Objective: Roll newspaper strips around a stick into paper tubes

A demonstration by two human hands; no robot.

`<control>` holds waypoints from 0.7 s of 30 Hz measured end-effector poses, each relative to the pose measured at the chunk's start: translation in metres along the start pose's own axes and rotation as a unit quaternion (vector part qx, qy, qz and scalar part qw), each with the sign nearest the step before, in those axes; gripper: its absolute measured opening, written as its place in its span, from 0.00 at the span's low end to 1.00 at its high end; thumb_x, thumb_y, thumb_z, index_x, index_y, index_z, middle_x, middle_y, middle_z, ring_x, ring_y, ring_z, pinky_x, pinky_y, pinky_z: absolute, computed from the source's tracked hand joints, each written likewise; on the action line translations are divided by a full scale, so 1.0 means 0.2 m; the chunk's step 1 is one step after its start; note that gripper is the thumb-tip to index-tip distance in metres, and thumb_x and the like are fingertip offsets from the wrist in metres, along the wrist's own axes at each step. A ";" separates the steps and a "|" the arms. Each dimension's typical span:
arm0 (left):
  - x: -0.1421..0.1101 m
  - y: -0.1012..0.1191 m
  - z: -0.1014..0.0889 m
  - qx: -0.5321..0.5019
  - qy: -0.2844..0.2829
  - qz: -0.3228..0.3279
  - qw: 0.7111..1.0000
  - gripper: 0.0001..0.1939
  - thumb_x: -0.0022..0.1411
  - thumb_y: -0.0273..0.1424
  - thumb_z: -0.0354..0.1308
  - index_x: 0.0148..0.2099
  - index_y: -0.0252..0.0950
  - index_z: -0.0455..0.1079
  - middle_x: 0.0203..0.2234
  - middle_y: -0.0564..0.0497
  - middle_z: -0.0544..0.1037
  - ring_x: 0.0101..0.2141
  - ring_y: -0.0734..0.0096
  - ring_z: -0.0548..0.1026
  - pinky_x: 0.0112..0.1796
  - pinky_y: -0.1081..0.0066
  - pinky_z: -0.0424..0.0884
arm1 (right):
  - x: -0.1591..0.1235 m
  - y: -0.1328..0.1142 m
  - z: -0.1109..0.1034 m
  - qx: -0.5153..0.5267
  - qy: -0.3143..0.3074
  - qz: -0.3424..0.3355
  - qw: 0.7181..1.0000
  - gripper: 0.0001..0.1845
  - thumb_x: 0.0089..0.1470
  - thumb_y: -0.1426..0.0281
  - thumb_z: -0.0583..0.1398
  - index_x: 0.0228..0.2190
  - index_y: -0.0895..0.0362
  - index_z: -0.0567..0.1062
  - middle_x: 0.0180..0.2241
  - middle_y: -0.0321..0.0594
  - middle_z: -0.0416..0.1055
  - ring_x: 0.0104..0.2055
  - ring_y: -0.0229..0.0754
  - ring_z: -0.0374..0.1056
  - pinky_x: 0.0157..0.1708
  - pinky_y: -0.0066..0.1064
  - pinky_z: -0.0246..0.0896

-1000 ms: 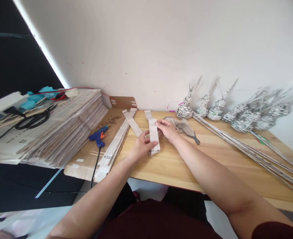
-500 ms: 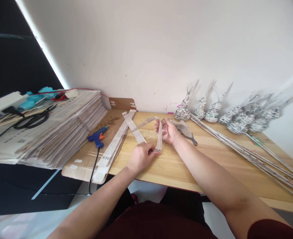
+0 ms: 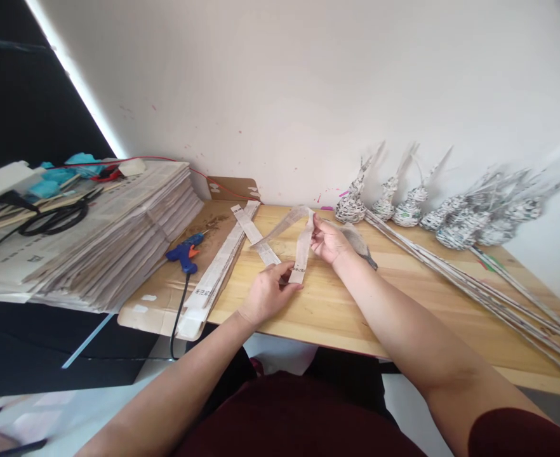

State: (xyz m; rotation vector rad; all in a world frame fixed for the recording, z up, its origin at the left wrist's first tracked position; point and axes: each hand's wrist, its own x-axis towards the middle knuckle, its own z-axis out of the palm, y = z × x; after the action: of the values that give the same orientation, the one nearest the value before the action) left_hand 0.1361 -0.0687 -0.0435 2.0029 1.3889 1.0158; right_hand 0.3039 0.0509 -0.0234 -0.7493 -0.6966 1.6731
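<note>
Indoors, a person in a dark red top works a long strip of newspaper (image 3: 303,251) with both hands above a wooden table (image 3: 322,317). The right hand (image 3: 327,244) grips the strip's raised upper part between thumb and fingers. The left hand (image 3: 269,291) is at its lower, printed end, thumb and fingers parted around it; whether they pinch the paper cannot be told. From the right hand, the strip's other length curves down and to the left over a second strip (image 3: 253,233), which slants across the table beyond the left hand.

At left, a pile of strips (image 3: 219,270) lies lengthwise along the edge of a flattened piece of cardboard (image 3: 163,308), beside a blue glue gun (image 3: 183,254) with an orange trigger. A tall stack of newspapers (image 3: 127,254) stands farther left.

Just beyond the right hand lies a grey, cloth-like item (image 3: 356,241), partly hidden. Bulb-shaped woven pieces (image 3: 350,208) with pointed tops line the white wall (image 3: 299,101) at right, near long thin rods (image 3: 437,266) lying across the table.
</note>
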 end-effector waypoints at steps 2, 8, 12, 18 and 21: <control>0.00 0.00 0.00 -0.003 -0.001 -0.013 1.000 0.18 0.56 0.32 0.62 0.50 0.39 0.71 0.33 0.50 0.78 0.33 0.69 0.74 0.36 0.70 0.69 | 0.00 0.00 0.00 0.002 0.000 0.003 1.000 0.15 0.42 0.62 0.70 0.26 0.56 0.70 0.20 0.31 0.69 0.19 0.32 0.57 0.16 0.26 0.47; 0.01 -0.01 -0.01 -0.051 0.006 -0.043 0.998 0.17 0.56 0.33 0.61 0.49 0.40 0.72 0.30 0.52 0.78 0.28 0.72 0.74 0.33 0.72 0.70 | 0.00 0.00 0.01 0.010 0.000 -0.016 1.000 0.17 0.40 0.62 0.71 0.25 0.56 0.70 0.20 0.31 0.69 0.20 0.33 0.59 0.16 0.26 0.48; 0.02 -0.03 0.00 -0.109 0.021 -0.066 0.992 0.19 0.57 0.35 0.60 0.51 0.38 0.71 0.33 0.50 0.79 0.32 0.69 0.76 0.36 0.71 0.71 | 0.00 0.01 0.01 0.014 0.005 -0.018 1.000 0.20 0.35 0.59 0.72 0.24 0.56 0.70 0.20 0.31 0.69 0.19 0.32 0.59 0.14 0.25 0.46; 0.04 -0.04 0.01 -0.195 0.013 -0.083 0.977 0.17 0.58 0.37 0.60 0.48 0.37 0.74 0.34 0.49 0.80 0.35 0.66 0.77 0.38 0.68 0.71 | 0.00 0.04 0.00 -0.009 -0.067 -0.007 0.998 0.19 0.36 0.62 0.73 0.23 0.57 0.71 0.19 0.31 0.67 0.20 0.31 0.60 0.15 0.23 0.47; 0.08 -0.04 0.00 -0.275 -0.003 -0.115 0.954 0.20 0.56 0.39 0.62 0.50 0.35 0.73 0.35 0.46 0.80 0.35 0.64 0.77 0.37 0.68 0.72 | -0.02 0.05 0.00 -0.038 -0.103 0.001 0.994 0.16 0.38 0.64 0.72 0.25 0.57 0.72 0.20 0.31 0.68 0.20 0.31 0.61 0.15 0.23 0.48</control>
State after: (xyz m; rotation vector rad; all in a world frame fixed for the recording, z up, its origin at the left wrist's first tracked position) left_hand 0.1345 -0.0508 -0.0440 1.4023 1.1395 1.1341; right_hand 0.2990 0.0455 -0.0298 -0.6340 -0.9089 1.7490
